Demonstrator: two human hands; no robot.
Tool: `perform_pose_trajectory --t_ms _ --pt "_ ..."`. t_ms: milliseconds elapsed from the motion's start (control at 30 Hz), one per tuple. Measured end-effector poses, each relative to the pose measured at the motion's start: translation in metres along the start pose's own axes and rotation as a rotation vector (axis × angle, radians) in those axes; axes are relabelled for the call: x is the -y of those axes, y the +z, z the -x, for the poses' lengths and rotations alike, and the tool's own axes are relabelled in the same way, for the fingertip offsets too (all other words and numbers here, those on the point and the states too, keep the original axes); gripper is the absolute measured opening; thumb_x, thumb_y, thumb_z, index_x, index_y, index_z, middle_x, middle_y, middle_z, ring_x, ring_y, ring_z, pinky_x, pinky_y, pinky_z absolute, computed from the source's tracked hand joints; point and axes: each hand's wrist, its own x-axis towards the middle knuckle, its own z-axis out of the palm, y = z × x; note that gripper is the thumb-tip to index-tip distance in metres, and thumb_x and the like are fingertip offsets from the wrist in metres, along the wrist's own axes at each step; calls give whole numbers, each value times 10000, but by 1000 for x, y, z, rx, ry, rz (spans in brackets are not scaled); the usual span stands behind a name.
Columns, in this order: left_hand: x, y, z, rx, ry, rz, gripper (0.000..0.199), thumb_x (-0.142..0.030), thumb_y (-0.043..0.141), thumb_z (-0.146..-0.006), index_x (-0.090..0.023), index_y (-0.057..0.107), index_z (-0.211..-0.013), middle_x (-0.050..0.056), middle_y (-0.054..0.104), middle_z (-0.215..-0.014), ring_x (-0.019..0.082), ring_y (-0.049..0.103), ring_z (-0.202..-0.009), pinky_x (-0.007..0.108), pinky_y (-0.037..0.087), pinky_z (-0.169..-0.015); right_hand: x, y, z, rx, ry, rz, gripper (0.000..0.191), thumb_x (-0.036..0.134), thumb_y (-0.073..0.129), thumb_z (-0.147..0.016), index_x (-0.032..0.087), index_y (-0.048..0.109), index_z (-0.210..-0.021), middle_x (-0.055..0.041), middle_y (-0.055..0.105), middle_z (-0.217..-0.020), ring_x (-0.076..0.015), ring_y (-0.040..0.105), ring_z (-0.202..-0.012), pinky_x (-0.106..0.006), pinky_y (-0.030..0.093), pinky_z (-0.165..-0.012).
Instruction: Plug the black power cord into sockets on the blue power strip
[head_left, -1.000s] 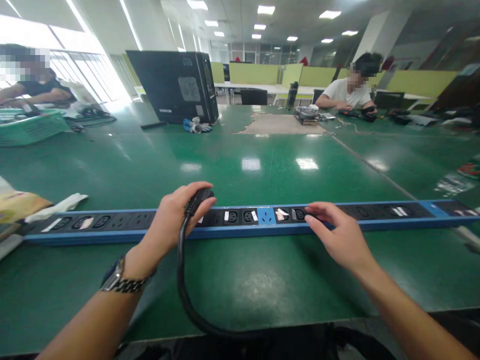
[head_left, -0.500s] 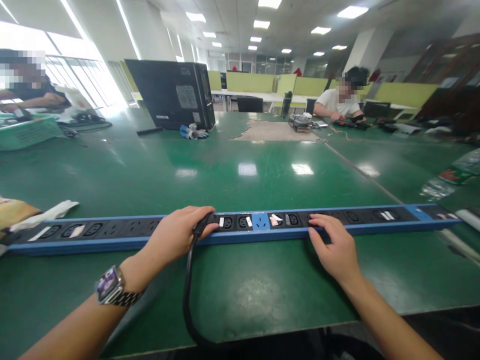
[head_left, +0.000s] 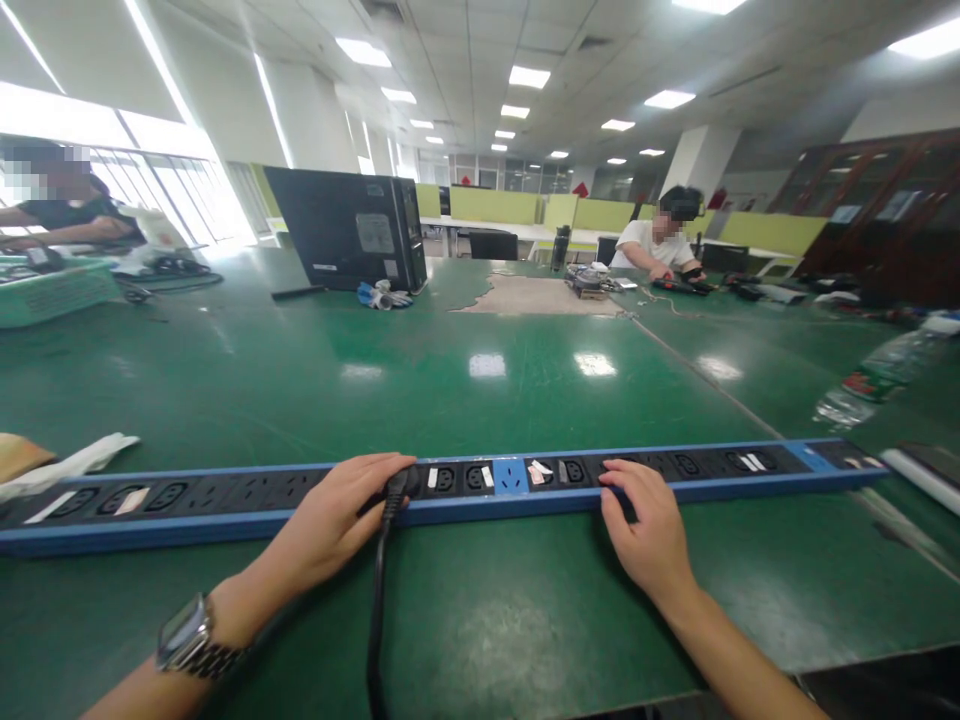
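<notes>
A long blue and black power strip [head_left: 450, 512] lies across the green table. At its middle a black plug [head_left: 399, 485] sits on the sockets, its cable hanging down toward the table's front edge. My left hand [head_left: 341, 515], with a watch [head_left: 186, 635] on the wrist, is beside the plug, its thumb and fingers around the plug's left side. Further right, my right hand [head_left: 645, 515] rests at the strip with its thumb and fingers apart and nothing between them. The socket face under the plug is hidden.
Behind the strip stand a black computer case [head_left: 345, 230], blue-grey gloves [head_left: 384, 295] and a plastic bottle [head_left: 874, 380] at the right. A green basket [head_left: 56, 295] is at the far left. Two people sit across the table.
The view has tilted up, so the strip and both hands appear lower. The plug now looks more upright on the strip, with its cable hanging straighter. My right hand keeps its place at the strip.
</notes>
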Motion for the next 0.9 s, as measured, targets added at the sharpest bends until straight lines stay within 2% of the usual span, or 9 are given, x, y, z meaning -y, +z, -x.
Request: perform_pose_trajectory --t_ms 100,167,233,300,467,567,767,833,900 --pt "-19 -4 -11 -434 -169 193 340 -394 458 -948 -254 534 -1248 61 693 -1149 215 675 -1017 369 567 -878 2 1 0 17 0 55 154 264 521 -865 205 627 -961 -94 664 -1106 -253 589 -1070 -451 449 -929" --pt "-42 -3 -26 -615 -182 222 371 -368 313 -1000 -236 449 -1320 85 628 -1247 200 623 -1119 376 556 -898 2 0 0 24 -2 68 161 276 520 -867 203 625 -966 -94 663 -1112 -256 585 -1078 -446 441 -932" --pt "-63 4 -42 -386 -3 161 283 -360 493 -941 -208 583 -1162 85 663 -1159 222 610 -1104 403 515 -957 2 0 0 30 -2 71 167 280 520 -865 203 628 -967 -94 665 -1112 -256 585 -1079 -440 438 -931" --pt "-76 18 -55 -220 96 148 265 -307 554 -909 -196 608 -1143 89 682 -1113 223 614 -1065 402 510 -949 2 0 0 29 1 72 171 277 521 -862 198 632 -966 -95 667 -1110 -254 586 -1074 -433 439 -925" --pt "-77 57 -62 -42 100 174 281 -212 525 -924 -221 611 -1192 74 694 -1136 206 623 -1053 387 507 -934 3 0 -1 24 2 65 164 269 523 -873 197 635 -969 -93 666 -1114 -245 585 -1076 -416 434 -923" --pt "-75 66 -62 -8 122 148 301 -179 528 -912 -217 611 -1199 72 692 -1135 212 617 -1052 400 502 -930 4 -1 -2 13 11 52 156 267 527 -876 193 635 -961 -87 666 -1110 -237 583 -1073 -407 430 -926" --pt "-77 64 -64 79 204 -31 375 -141 578 -839 -213 626 -1204 88 676 -1046 252 610 -962 447 504 -856 4 4 2 10 46 -14 162 272 533 -872 190 646 -956 -88 668 -1114 -235 577 -1082 -417 420 -946" --pt "-79 62 -66 23 178 56 339 -126 587 -822 -217 646 -1143 67 682 -993 229 624 -924 416 512 -836 7 1 -2 -5 105 -105 178 306 548 -863 190 649 -951 -96 664 -1127 -241 569 -1109 -433 411 -980" --pt "-91 59 -71 -155 119 224 325 -125 613 -798 -203 626 -1113 50 680 -973 198 638 -907 371 520 -832 15 -12 -15 -43 267 -266 242 391 555 -859 186 643 -954 -103 668 -1105 -237 586 -1089 -425 440 -965"
